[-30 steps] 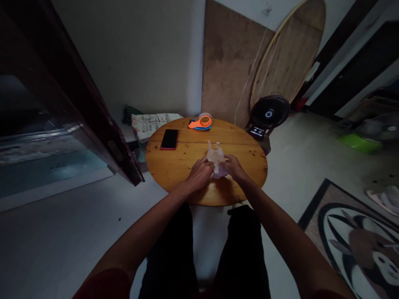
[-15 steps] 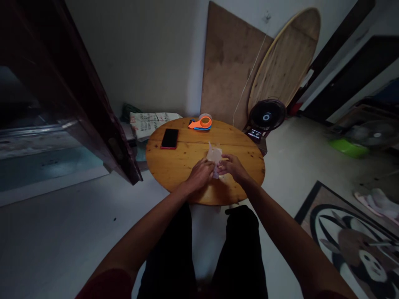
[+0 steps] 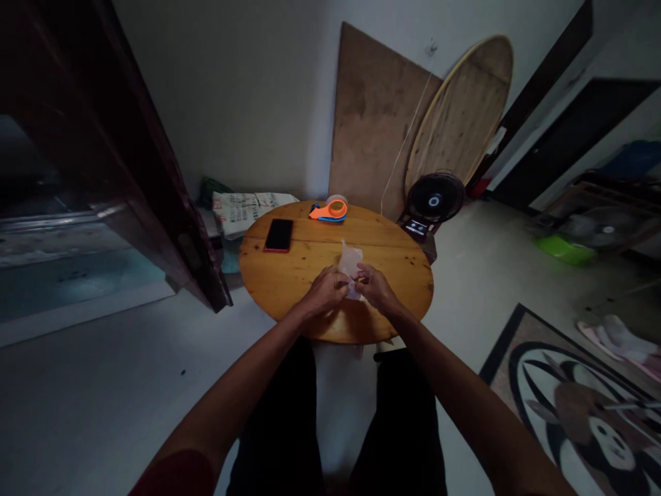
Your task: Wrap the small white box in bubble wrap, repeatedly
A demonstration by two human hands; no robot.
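A thin, pale, translucent sheet or bag (image 3: 351, 259) is held over the near half of the round wooden table (image 3: 268, 289). My left hand (image 3: 327, 289) pinches its left side with curled fingers. On the right side, the fingers of my right hand (image 3: 375, 286) are bent and closed on the same piece. The fingertips of both hands are close together at its lower part. Behind, near the far edge of the table, lies an orange and blue tape dispenser (image 3: 330, 209). A black phone with a red edge (image 3: 279, 235) lies at the left of the table.
A printed white sack (image 3: 248, 212) lies behind the table at left. A black fan (image 3: 434, 200) stands at the back right, before a leaning round board (image 3: 459, 110) and a brown panel (image 3: 374, 114). A panda rug (image 3: 583, 413) covers floor at right.
The fingers of my right hand have curled in from a looser spread and moved closer to my left hand on the pale piece. The camera view has shifted slightly.
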